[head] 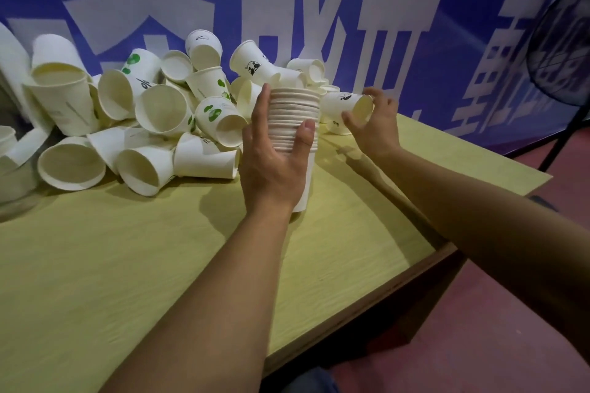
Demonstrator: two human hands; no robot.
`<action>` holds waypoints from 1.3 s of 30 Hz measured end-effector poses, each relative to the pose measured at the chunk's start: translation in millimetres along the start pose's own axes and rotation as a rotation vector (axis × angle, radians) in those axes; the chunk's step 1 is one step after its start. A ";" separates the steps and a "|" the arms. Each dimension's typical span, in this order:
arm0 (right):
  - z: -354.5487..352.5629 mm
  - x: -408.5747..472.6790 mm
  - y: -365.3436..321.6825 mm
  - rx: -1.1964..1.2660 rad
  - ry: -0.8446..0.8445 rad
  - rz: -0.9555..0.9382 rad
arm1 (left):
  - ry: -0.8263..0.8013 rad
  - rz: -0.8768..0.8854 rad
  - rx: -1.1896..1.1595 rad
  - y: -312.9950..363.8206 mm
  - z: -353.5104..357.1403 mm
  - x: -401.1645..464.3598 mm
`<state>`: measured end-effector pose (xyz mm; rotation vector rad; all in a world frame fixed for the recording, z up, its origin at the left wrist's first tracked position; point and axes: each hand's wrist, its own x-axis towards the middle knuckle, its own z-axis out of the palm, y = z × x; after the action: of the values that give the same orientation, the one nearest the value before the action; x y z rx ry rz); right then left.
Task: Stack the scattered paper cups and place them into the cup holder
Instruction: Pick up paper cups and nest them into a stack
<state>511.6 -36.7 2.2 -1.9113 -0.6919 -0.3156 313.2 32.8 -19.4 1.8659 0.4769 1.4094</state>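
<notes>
A heap of loose white paper cups [150, 124], some printed with green leaves, lies tumbled along the far left of the pale yellow-green wooden desk [134, 265], against a blue banner with large white characters [319, 3]. Just right of the heap, the left hand [274, 153] grips a tall nested stack of white paper cups [295, 115], thumb on its near side, its base close above or on the desk. Near the desk's far right edge, the right hand [376, 124] pinches a single white paper cup with a small black print [346, 104], lying sideways beside the stack's top.
</notes>
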 end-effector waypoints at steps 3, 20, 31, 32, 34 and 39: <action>-22.1 -3.5 -7.0 0.084 0.032 -0.053 | -0.052 0.020 -0.052 2.0 -0.5 -2.4; -84.2 -57.8 -118.6 0.006 -0.395 -0.359 | -0.232 0.050 -0.021 20.7 -5.0 -19.7; -14.5 -116.5 -176.4 -0.046 -0.581 -0.528 | -0.268 0.079 0.116 13.3 -116.5 -8.7; -5.5 -121.6 -185.6 -0.017 -0.594 -0.538 | -0.257 0.078 0.120 10.7 -132.5 -7.6; 14.6 -132.3 -202.7 0.052 -0.613 -0.558 | -0.237 0.059 0.142 6.4 -164.8 -5.9; 71.9 -159.9 -238.2 0.319 -0.701 -0.498 | -0.134 -0.035 0.278 -0.7 -244.3 3.4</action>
<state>235.9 47.9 67.8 -1.5020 -1.5891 0.1771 86.1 116.7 13.0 2.1450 0.6621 1.2350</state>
